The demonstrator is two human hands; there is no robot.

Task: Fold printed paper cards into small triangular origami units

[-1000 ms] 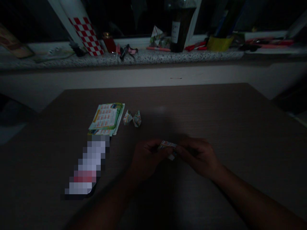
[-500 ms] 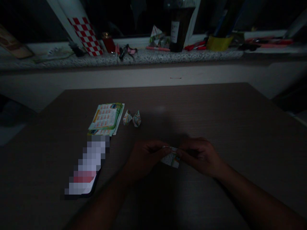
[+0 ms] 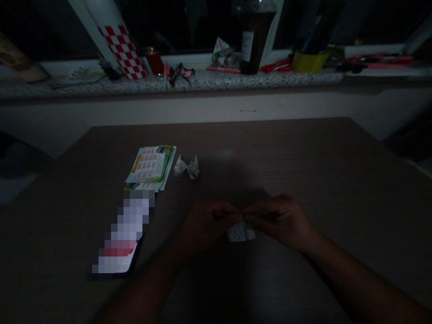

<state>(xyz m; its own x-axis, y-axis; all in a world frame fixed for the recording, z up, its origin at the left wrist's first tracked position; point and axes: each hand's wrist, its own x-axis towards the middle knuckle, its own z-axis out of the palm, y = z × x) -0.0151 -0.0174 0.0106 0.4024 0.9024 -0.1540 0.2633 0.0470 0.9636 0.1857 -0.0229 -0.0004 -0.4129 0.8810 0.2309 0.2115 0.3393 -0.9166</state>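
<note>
A small printed piece of paper (image 3: 238,232), white with a little green and yellow, is pinched along its upper edge by both hands above the table. My left hand (image 3: 211,221) is closed, thumb and fingers on the paper's upper left part. From the other side my right hand (image 3: 278,220) pinches it too, and the fingertips of both hands nearly meet. The fingers cover the paper's top. Beyond my left hand stands a folded paper shape (image 3: 193,168) with two pointed halves. Left of it lies a stack of printed calendar cards (image 3: 147,166).
A phone (image 3: 126,236) with a blurred-out screen lies left of my left arm, against the card stack. Behind the brown table (image 3: 324,157), a stone sill (image 3: 209,82) holds a red-and-white checkered container (image 3: 124,51), a dark bottle (image 3: 251,45) and a yellow holder (image 3: 308,60).
The fingertips have come closer together at the paper's top edge, and the right hand's fingers have shifted left. The paper's lower part now hangs slightly lower and straighter.
</note>
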